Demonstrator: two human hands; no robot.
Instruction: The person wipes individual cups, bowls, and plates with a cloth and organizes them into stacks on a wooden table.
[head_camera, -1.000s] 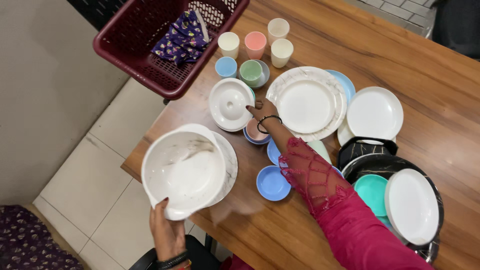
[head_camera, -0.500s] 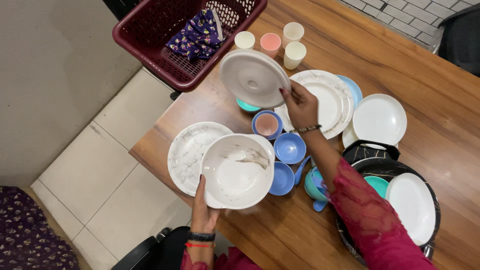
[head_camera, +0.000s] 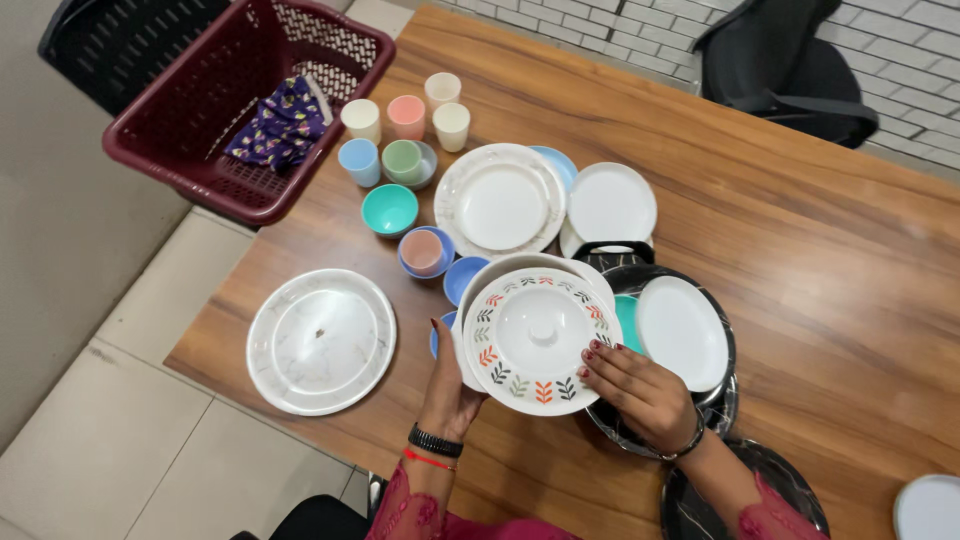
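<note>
White lid (head_camera: 538, 338) with leaf pattern in orange and grey sat on white bowl (head_camera: 480, 290), held over near edge of counter (head_camera: 800, 260). Left hand (head_camera: 447, 385) gripped bowl's side from below; right hand (head_camera: 640, 390) pressed fingertips on lid rim. Bowl mostly hidden under lid. Blue bowls (head_camera: 462, 275) partly covered behind it. Marbled plate (head_camera: 320, 340) lay left. Black tray (head_camera: 700, 420) partly under right hand. Maroon basket (head_camera: 190, 120) overhung counter corner above tiled floor (head_camera: 100, 400); brick wall (head_camera: 900, 60) behind.

A maroon basket (head_camera: 190, 150) holds a patterned cloth (head_camera: 275, 125) beside pastel cups (head_camera: 405, 115).
</note>
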